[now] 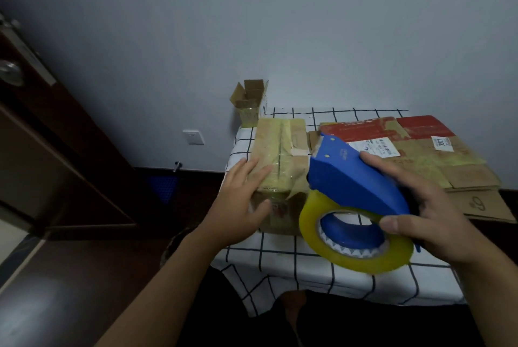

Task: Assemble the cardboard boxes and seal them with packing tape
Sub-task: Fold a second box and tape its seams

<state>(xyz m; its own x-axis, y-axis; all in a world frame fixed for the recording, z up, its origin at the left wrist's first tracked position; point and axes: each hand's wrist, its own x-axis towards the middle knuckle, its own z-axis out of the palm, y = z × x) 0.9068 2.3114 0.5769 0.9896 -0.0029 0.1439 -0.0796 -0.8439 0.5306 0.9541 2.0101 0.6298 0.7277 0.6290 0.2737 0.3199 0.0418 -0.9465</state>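
- Left hand: fingers straight, pressing flat on taped cardboard box atop checked counter.
- Right hand: grasping blue tape dispenser, just beside box.
- Flattened boxes behind.

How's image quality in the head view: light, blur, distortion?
Head view: dim, cool light with dark corners; wide-angle bending shows on the brown wooden door at left; mild softness on the left hand resting on the taped brown cardboard box; the blue plastic tape dispenser with yellow roll in the right hand is fairly sharp; labels on the flattened red-and-brown cardboard are unreadable.
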